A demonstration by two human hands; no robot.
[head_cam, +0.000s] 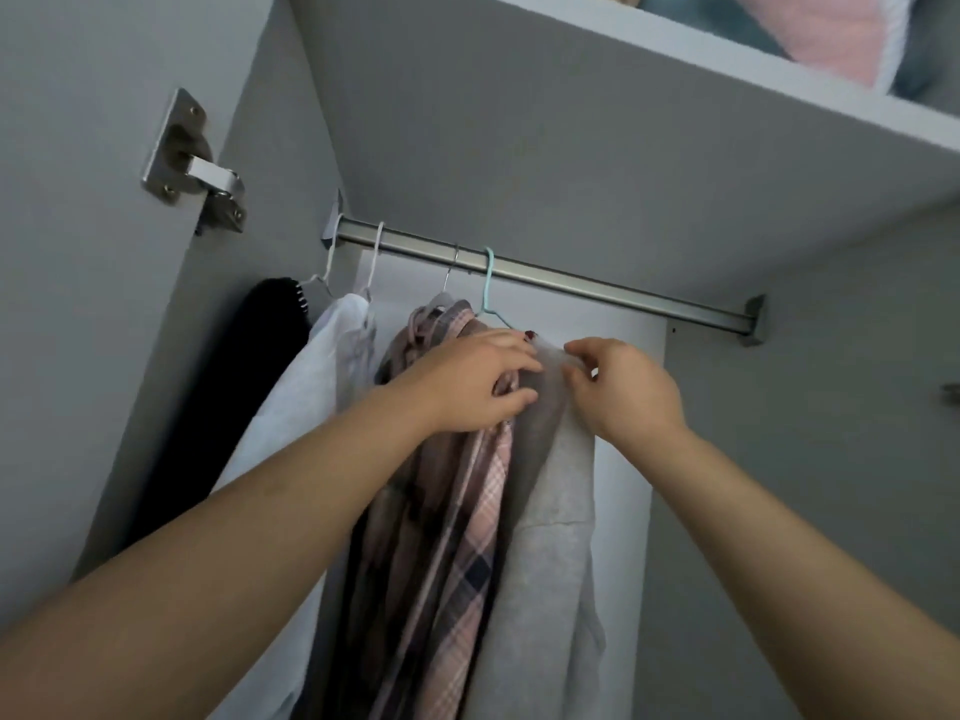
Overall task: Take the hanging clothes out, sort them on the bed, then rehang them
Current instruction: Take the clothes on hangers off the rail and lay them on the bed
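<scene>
Inside the wardrobe a metal rail point(597, 285) carries several hangers. A grey garment point(556, 511) hangs from a teal hanger point(488, 283), the rightmost one. My left hand point(467, 387) grips the grey garment's shoulder from the left, fingers curled into the fabric. My right hand point(623, 387) pinches the same garment's top edge from the right. Left of it hang a pink plaid shirt point(457, 537), a white garment point(311, 387) and a black garment point(234, 397).
The wardrobe's side wall with a metal door hinge point(195, 163) is on the left. A shelf point(675, 59) above the rail holds folded pink and blue fabric point(831, 28). The rail's right half carries no hangers.
</scene>
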